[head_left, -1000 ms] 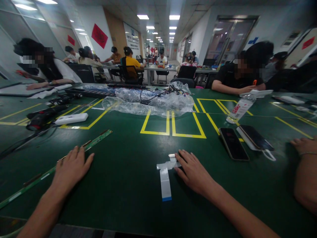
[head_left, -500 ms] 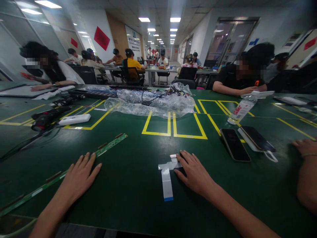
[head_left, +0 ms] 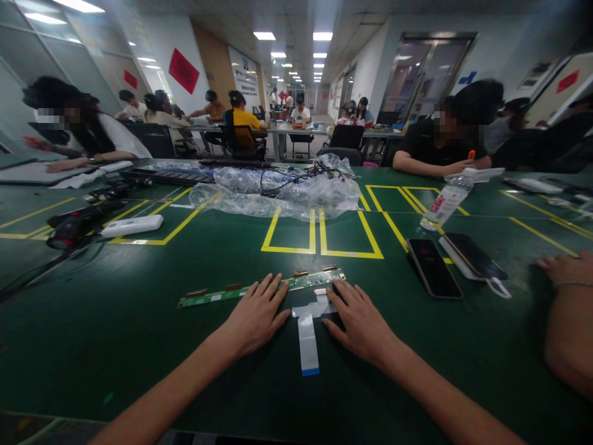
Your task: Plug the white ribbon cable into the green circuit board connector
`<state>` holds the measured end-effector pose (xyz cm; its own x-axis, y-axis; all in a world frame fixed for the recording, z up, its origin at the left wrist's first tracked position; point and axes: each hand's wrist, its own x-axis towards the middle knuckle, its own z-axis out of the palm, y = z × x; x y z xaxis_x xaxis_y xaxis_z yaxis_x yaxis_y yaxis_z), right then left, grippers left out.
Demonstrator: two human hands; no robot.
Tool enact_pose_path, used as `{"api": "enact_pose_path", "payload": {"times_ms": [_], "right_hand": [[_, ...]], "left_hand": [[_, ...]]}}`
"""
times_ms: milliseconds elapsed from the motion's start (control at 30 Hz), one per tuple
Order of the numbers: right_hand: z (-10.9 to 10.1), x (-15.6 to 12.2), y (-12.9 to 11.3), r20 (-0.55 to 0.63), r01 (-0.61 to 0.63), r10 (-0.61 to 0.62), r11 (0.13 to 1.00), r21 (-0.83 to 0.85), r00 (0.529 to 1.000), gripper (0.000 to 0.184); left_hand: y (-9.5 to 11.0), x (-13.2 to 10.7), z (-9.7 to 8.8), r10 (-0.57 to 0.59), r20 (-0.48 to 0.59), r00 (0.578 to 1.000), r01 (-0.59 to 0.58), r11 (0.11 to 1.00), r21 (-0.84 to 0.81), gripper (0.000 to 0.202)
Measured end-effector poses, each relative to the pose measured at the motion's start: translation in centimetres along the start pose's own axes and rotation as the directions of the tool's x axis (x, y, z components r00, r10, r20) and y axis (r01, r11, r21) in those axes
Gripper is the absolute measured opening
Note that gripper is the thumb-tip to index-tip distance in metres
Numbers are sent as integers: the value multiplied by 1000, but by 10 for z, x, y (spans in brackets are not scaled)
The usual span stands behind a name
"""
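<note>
A long narrow green circuit board strip (head_left: 217, 296) lies across the dark green table in front of me. My left hand (head_left: 257, 315) rests flat on its middle, fingers spread. A white flat ribbon cable (head_left: 307, 337) with a blue end lies between my hands, its top end near the board's right end. My right hand (head_left: 359, 321) lies flat on the table, fingertips touching the cable's upper end beside the board.
Two dark phones (head_left: 433, 267) and a plastic bottle (head_left: 442, 206) lie to the right. Another person's hand (head_left: 563, 269) rests at the far right. Crumpled clear plastic with black cables (head_left: 287, 185) sits ahead. A white device (head_left: 132, 225) and black tool (head_left: 71, 225) lie left. Yellow tape lines (head_left: 319, 250) mark the table.
My left hand slid the green board strip from the left side to the middle, so it now lies level above the ribbon cable. My right hand stayed on the cable.
</note>
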<state>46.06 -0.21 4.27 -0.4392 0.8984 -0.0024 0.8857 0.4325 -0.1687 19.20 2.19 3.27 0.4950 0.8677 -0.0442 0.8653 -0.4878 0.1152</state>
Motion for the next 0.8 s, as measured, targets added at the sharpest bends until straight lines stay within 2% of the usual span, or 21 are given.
{"api": "enact_pose_path", "payload": {"times_ms": [133,267,367,567,800], "right_hand": [[1,1,-1,-10,22,-22,999,-28,1000,68],[4,3,-1,-14,35,-36,999,-31,999,68],[7,5,0,-16,44,-44,999,-13,999,70],[7,5,0,-17,41,-40,999,29,999,68],[7,6,-1,-8,17,-16,1000,26,1000,69]], "left_hand": [[17,26,-1,100,-25,995,-100,995,-2,67],[26,35,6,174,-97,980,-173,985,11,63],[24,39,10,189,-160,969,-193,981,-9,56],[17,51,13,184,-295,938,-229,965,-128,28],[21,54,14,162,-345,925,-238,953,-190,17]]}}
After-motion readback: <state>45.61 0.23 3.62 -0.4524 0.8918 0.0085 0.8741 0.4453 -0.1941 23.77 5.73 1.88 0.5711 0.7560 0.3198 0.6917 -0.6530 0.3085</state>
